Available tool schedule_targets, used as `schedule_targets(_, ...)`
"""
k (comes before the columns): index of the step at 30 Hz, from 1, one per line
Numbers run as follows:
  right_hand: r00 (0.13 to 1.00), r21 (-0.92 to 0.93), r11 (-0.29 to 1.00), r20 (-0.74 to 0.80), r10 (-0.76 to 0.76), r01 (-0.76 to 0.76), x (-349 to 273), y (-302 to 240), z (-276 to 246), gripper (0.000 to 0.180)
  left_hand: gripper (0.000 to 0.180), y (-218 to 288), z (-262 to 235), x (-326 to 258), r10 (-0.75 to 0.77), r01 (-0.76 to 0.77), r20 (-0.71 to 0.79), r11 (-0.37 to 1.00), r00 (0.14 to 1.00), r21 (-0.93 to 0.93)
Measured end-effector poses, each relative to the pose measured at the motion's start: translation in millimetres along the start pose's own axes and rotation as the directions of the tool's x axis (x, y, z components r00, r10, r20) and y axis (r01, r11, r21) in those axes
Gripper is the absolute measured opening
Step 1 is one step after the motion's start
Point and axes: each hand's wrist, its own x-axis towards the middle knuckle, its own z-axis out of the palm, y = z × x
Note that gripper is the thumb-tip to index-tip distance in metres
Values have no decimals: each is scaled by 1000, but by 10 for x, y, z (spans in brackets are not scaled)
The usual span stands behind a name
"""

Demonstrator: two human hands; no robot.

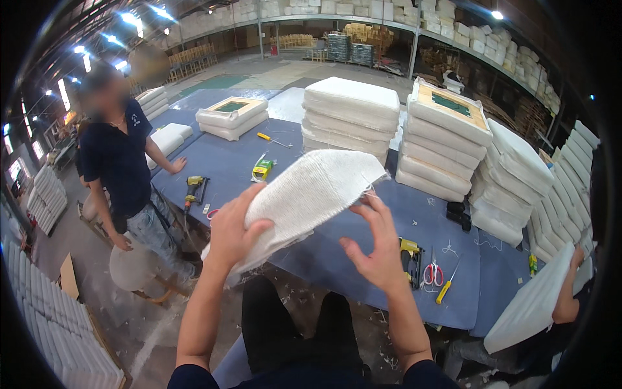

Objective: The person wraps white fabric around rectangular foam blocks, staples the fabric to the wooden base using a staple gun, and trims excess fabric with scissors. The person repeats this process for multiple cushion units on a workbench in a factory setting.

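Gripping a folded piece of white woven fabric (304, 194), your left hand (230, 233) is clamped on its near left end, while your right hand (376, 249) is spread open with fingertips touching the fabric's right edge. You hold the fabric up over the near edge of the blue table (363, 259), in front of the white cushion stacks (350, 117) at the far side. On the table to your right lie a yellow staple gun (409, 256), red-handled scissors (432, 273) and a yellow screwdriver (446, 288); another person (120, 162) stands at the left.
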Motion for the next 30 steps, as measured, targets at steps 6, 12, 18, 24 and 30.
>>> schedule_targets(6, 989, 412, 908, -79, 124, -81, 370, -36, -74, 27, 89, 185, -39, 171, 214, -186, -152, 967, 965, 175)
schedule_targets(12, 987, 597, 795, -25, 156, -110, 384, -84, 167, 32, 87, 120, 81, 145, 325, -313, -162, 945, 932, 95)
schedule_targets(18, 956, 37, 960, -110, -272, 277, 577, -253, 203, 63, 97, 276, 152, 427, 348, -347, -34, 937, 937, 30)
schedule_targets(24, 904, -147, 931, -233, -360, 333, 709, 99, 335, 52, 89, 360, 122, 855, 441, -440, 32, 897, 897, -38)
schedule_targets(30, 905, -110, 945, -269, -328, 310, 1007, 41, 197, 24, 43, 177, 288, 1192, 452, -421, 47, 860, 891, -288)
